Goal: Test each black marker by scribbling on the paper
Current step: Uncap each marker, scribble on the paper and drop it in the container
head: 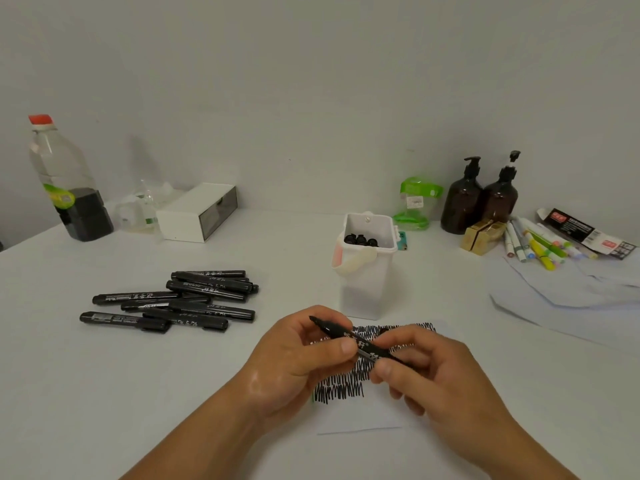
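Both forearms reach in from the bottom edge, hands meeting over a white sheet of paper [360, 417] covered w/ rows of black scribble. Left hand [301, 358] pinches a slim black marker w/ white print [356, 341] between thumb and curled fingers near its tapered end, which points up-left. Right hand [426, 368] is closed round the other end, thumb on the barrel. The marker is held tilted above the paper. Whether a cap sits under the right fingers can't be told.

Across the white table [104, 393], L to R:
- Clear plastic bottle w/ red cap [65, 181], dark liquid inside, far left at the back.
- Blurry clear glass items [142, 206].
- White rectangular drawer box [197, 213].
- In front of the box, a loose pile of black markers [173, 303], well left of the paper.
- Mid-table, just behind the paper — a tall white plastic tub w/ a handle [367, 282], small black round pieces [360, 240] inside.
- Green plastic packet [415, 202].
- Two amber pump bottles [464, 199].
- Gold boxes [481, 235].
- Bunch of coloured pens [540, 245].
- Loose white sheets [571, 289] at far right.
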### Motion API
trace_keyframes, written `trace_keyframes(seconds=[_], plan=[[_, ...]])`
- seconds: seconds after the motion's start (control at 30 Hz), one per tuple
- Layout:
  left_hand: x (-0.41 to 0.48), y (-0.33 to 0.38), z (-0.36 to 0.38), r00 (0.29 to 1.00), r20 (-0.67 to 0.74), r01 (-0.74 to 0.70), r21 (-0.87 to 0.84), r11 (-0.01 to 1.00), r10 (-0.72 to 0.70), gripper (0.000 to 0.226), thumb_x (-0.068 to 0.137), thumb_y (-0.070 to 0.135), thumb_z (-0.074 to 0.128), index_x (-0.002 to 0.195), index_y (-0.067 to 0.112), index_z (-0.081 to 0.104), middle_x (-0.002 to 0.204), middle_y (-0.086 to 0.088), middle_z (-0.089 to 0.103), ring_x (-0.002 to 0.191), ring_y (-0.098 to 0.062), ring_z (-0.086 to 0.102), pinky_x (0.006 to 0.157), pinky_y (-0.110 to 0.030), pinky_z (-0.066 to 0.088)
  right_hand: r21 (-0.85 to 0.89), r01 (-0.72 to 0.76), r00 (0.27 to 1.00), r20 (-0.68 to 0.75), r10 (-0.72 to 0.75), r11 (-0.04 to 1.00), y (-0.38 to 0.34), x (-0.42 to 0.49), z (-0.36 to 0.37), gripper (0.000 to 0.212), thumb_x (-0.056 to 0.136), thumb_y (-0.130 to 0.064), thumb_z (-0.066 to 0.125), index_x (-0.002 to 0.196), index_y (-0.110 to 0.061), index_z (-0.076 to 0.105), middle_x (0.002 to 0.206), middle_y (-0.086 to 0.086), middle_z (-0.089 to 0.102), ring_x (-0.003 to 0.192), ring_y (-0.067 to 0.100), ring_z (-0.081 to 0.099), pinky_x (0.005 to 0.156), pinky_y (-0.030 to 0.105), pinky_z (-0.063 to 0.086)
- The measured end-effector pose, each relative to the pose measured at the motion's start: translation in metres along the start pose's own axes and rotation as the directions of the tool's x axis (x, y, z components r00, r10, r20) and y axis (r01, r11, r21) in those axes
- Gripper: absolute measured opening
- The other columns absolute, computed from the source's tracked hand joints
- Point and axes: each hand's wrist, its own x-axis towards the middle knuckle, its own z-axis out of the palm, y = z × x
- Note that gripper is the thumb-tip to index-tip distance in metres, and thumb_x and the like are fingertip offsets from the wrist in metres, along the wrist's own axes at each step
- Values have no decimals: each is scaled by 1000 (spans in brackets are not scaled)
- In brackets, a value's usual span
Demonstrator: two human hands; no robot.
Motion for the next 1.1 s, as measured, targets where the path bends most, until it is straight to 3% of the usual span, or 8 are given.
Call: trace_keyframes(seconds=[0.13, 0.4, 0.47, 0.53, 0.63, 0.7, 0.83, 1.1], plan=[[1, 0, -1, 999, -25, -42, 37, 998, 43, 24, 66, -6, 77, 82, 12, 75, 87, -15, 68, 72, -24, 67, 68, -28, 59, 173, 24, 995, -98, -7, 985, 2, 2, -6, 33, 61, -20, 93, 90, -21, 79, 68, 12, 70, 52, 18, 52, 45, 24, 42], [3, -11, -1, 991, 114, -95, 185, 978, 75, 40, 61, 10, 88, 97, 19, 74, 98, -11, 73, 84, -20, 67, 75, -27, 54, 409, 16, 998, -55, 7, 912, 10, 4, 5, 57, 40, -40, 100, 86, -13, 77, 63, 10, 61, 53, 17, 52, 43, 25, 40], [3, -6, -8, 990, 103, -124, 324, 938, 95, 49, 60, 17, 90, 105, 24, 73, 103, -5, 74, 92, -19, 68, 81, -28, 55, 492, 30, 995, -99, 21, 870, 12, 5, 1, 55, 39, -39, 99, 78, -12, 72, 59, 10, 54, 51, 16, 49, 41, 24, 38], [3, 0, -18, 983, 67, -175, 634, 753, 171, 50, 59, 31, 92, 105, 31, 72, 102, 5, 74, 95, -11, 68, 85, -26, 54, 543, 18, 994, -103, 45, 839, 14, 5, -7, 36, 48, -29, 90, 70, -13, 66, 57, 11, 52, 50, 16, 47, 39, 24, 36], [2, 1, -25, 962, 145, -219, 916, 337, 232, 49, 63, 45, 91, 107, 35, 70, 103, 19, 68, 103, -2, 62, 87, -15, 45, 447, -23, 990, -113, 82, 894, 20, 5, -15, 20, 62, -27, 74, 74, -11, 72, 58, 15, 57, 50, 20, 51, 39, 27, 37], [3, -2, -25, 963, 206, -241, 946, 215, 174, 52, 65, 54, 87, 111, 36, 69, 110, 23, 63, 109, 2, 56, 92, -12, 40, 346, -58, 988, -116, 105, 936, 22, 5, -15, 22, 70, -24, 69, 84, -10, 78, 61, 16, 63, 52, 21, 56, 40, 28, 41], [4, -12, -23, 968, 232, -243, 963, 118, 97, 62, 64, 67, 80, 117, 40, 65, 118, 27, 54, 113, 7, 46, 99, -14, 37, 106, -112, 987, -107, 123, 988, 22, 4, -7, 31, 61, -36, 76, 87, -18, 78, 62, 9, 67, 52, 19, 59, 46, 28, 46], [6, -19, -26, 970, 238, -241, 969, 53, 56, 70, 62, 78, 69, 122, 42, 61, 120, 30, 50, 114, 8, 40, 103, -25, 36, -331, -91, 986, -161, 39, 939, 24, 4, -2, 14, 78, -23, 82, 79, -35, 75, 57, -13, 66, 51, 0, 54, 50, 12, 38]])
